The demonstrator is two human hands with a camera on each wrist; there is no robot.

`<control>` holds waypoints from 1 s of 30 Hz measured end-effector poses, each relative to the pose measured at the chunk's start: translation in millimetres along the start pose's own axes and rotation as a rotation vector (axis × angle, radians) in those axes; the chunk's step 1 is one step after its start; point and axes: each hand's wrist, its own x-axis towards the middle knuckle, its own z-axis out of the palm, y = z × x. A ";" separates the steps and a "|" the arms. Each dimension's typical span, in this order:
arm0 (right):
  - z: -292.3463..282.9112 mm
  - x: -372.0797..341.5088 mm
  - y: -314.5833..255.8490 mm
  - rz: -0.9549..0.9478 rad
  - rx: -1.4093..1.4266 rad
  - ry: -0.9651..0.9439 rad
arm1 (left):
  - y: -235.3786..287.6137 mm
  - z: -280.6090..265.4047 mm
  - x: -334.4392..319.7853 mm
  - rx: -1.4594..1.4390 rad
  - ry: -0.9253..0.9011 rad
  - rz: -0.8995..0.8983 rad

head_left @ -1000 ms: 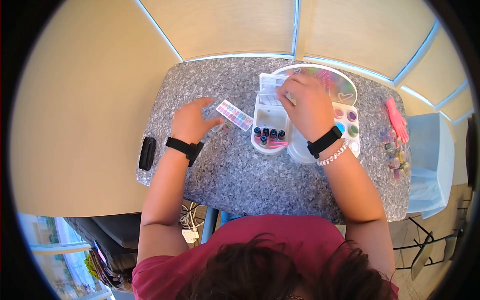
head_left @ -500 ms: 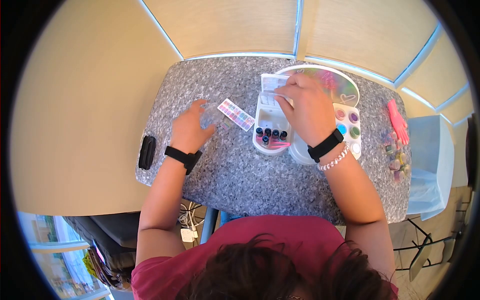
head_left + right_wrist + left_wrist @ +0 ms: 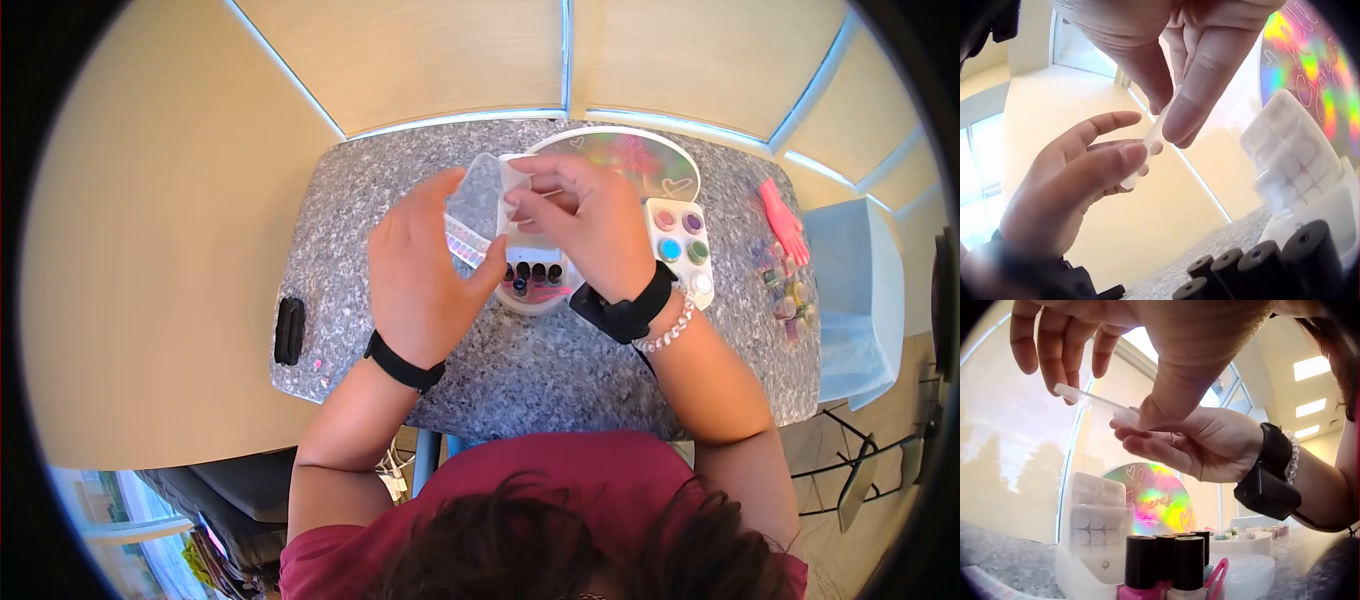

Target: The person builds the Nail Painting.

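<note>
A thin, clear plastic tray (image 3: 478,188) is held up between both hands, above the white case. My left hand (image 3: 425,270) grips it with the thumb at the near edge and fingers at the far side. My right hand (image 3: 600,225) pinches the opposite end between thumb and fingers, as the right wrist view also shows. Below, the white case (image 3: 1094,575) holds several nail polish bottles (image 3: 1141,562) with black caps and a pink clip (image 3: 1219,578). A sheet of nail stickers (image 3: 467,243) lies left of the case, partly covered by my left hand.
A shiny rounded panel with pink writing (image 3: 620,165) stands behind the case. Pots of coloured powder (image 3: 670,250) sit at its right. Farther right lie a pink hand-shaped piece (image 3: 783,220) and small jars (image 3: 785,300). A black case (image 3: 289,330) lies at the table's left edge.
My left hand has moved right from the table beside the sticker sheet and now grips the clear tray. My right hand has brought the tray left from over the case.
</note>
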 end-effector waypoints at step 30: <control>-27.0 4.5 26.5 -0.429 -0.917 0.050 | -100.3 55.0 -9.7 0.140 -0.596 -0.441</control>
